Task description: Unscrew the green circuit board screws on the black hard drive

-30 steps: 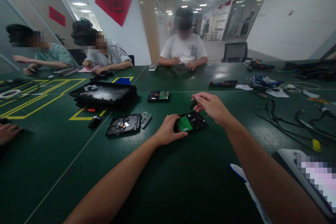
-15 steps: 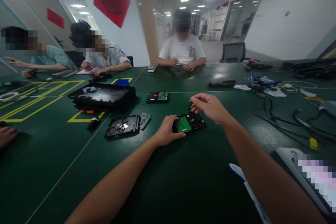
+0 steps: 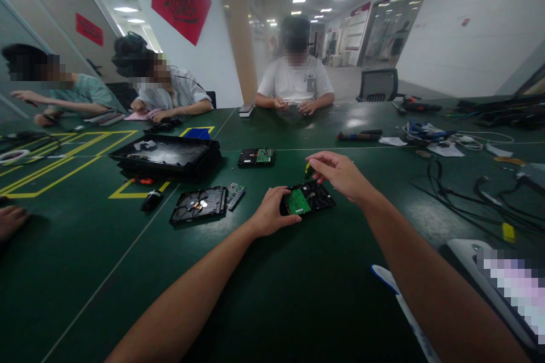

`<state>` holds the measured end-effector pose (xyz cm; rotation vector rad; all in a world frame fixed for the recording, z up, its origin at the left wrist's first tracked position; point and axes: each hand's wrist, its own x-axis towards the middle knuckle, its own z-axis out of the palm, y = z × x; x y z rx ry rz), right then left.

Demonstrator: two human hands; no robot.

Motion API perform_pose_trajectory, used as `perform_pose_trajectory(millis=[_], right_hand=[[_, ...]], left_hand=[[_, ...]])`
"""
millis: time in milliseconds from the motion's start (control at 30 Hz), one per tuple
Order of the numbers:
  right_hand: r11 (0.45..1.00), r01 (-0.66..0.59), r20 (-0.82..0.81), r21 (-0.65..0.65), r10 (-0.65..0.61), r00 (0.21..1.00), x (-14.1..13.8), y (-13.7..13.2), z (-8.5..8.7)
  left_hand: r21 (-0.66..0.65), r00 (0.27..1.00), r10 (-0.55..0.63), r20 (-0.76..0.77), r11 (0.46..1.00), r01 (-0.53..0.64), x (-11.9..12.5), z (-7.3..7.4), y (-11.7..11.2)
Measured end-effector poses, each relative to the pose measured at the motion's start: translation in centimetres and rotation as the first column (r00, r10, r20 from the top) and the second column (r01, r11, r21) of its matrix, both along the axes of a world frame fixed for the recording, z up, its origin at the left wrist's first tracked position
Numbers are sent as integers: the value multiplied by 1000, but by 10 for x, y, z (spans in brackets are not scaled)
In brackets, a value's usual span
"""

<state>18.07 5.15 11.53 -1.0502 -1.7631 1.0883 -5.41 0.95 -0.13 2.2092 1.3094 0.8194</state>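
A black hard drive (image 3: 310, 198) with a green circuit board facing up lies on the green table (image 3: 264, 295). My left hand (image 3: 269, 212) grips its near left corner, thumb on the board. Just beyond the drive, my right hand (image 3: 338, 174) has its fingers curled around a small dark tool with a yellow tip (image 3: 308, 169), held above the table.
An opened drive (image 3: 199, 204) and a loose circuit board (image 3: 235, 193) lie to the left, another drive (image 3: 256, 157) and a black tray (image 3: 168, 154) farther back. Cables (image 3: 477, 187) spread at the right. Three people sit across the table. Another person's hand (image 3: 11, 220) rests at the left edge.
My right hand has dropped slightly toward the table with the small tool. My left hand stays on the drive.
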Motion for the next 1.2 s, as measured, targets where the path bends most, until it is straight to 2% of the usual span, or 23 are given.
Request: perform_pose_trajectory(millis=[367, 500, 733, 1033, 1133, 1200], right_hand=[[1000, -19, -44, -18, 18, 999, -2, 0, -1], [998, 7, -84, -66, -12, 996, -2, 3, -2], [1000, -7, -15, 5, 7, 1000, -2, -1, 0], [998, -31, -117, -55, 24, 993, -5, 3, -5], [996, -37, -93, -79, 30, 995, -4, 4, -5], [999, -26, -48, -46, 24, 999, -3, 3, -4]], left_hand=[[16, 1000, 7, -14, 1000, -7, 1, -3, 1], [12, 1000, 6, -12, 1000, -6, 0, -3, 1], [18, 1000, 2, -22, 1000, -2, 0, -4, 2], [14, 1000, 9, -4, 1000, -9, 1, 0, 0], [10, 1000, 6, -9, 1000, -6, 1, 0, -1], [9, 1000, 5, -9, 1000, -5, 1, 0, -1]])
